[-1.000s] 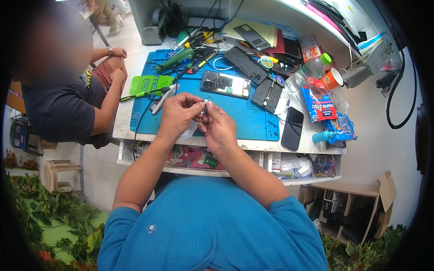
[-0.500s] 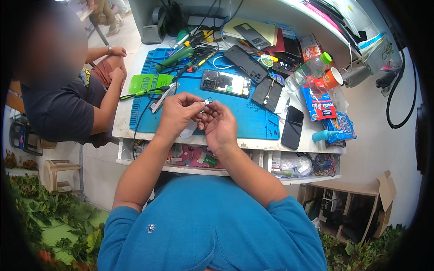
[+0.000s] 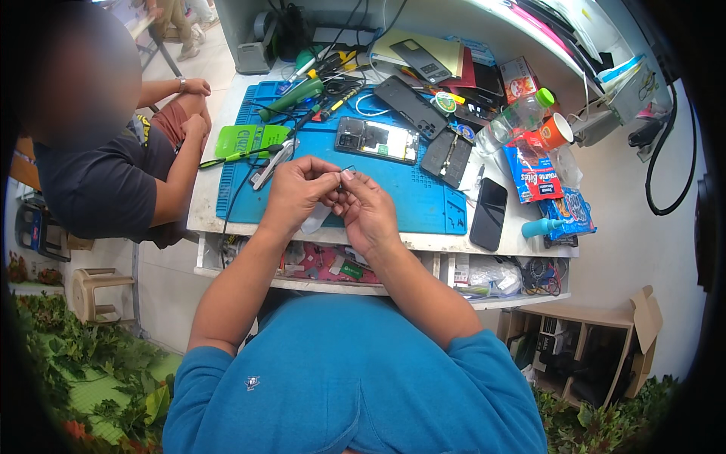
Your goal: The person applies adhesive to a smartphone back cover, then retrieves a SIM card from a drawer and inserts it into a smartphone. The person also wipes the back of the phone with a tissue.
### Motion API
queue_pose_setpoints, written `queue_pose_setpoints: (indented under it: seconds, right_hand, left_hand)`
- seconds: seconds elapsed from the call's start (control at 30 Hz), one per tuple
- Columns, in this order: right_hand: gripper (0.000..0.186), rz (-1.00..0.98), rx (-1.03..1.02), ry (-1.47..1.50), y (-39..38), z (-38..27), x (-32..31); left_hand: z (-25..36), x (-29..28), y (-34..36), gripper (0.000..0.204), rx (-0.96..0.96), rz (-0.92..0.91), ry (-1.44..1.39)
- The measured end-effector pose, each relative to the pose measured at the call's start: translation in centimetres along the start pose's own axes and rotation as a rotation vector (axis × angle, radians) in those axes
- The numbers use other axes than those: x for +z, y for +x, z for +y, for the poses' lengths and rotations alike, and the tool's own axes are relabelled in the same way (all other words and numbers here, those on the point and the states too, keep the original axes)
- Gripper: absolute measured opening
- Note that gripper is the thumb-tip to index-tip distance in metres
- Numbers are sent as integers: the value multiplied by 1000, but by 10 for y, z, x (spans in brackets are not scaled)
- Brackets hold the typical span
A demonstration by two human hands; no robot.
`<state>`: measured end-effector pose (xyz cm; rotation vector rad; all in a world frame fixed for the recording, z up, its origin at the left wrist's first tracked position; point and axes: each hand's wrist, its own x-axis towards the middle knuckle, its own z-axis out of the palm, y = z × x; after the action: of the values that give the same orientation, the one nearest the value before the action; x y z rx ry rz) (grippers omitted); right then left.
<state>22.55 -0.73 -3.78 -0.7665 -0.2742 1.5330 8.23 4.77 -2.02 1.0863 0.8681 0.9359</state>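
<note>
Where the left hand (image 3: 301,193) and right hand (image 3: 369,206) meet, above the front of a blue mat (image 3: 423,206), they pinch a small, dark-edged piece (image 3: 348,169) between thumbs and fingertips. Mostly covered by the fingers, the piece shows only a thin edge at the top; its full shape cannot be made out. Their other fingers are curled inward, and a pale, translucent scrap (image 3: 315,220) shows just below them.

Beyond the hands, an opened phone (image 3: 380,141) lies on the mat with its inner parts exposed. To its right are a dark phone back (image 3: 412,107) and a dark phone part (image 3: 446,159). A black phone (image 3: 489,215) lies farther right on the white bench (image 3: 516,233), near red and blue snack packets (image 3: 535,175), an orange cup (image 3: 556,132) and a clear bottle (image 3: 505,131) with a green cap, tilted.

On the left lies a bright green flat item (image 3: 240,141). Below the bench's front edge, a drawer (image 3: 321,285) stands open, full of small parts. Another person (image 3: 102,185) in a dark shirt sits at far left.
</note>
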Motion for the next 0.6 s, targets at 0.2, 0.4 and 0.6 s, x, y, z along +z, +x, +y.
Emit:
queue_pose_setpoints:
  seconds: [0.2,0.4,0.6]
  right_hand:
    - [13,-30,64,14,3,-6,-5]
    - [19,-54,103,0,3,-14,-5]
    - [34,3,90,43,-7,-21,-2]
  left_hand:
    - [4,-3,-1,17,26,-14,50]
    - [6,-3,-1,18,3,-58,32]
    - [6,-4,1,19,-53,-36,39]
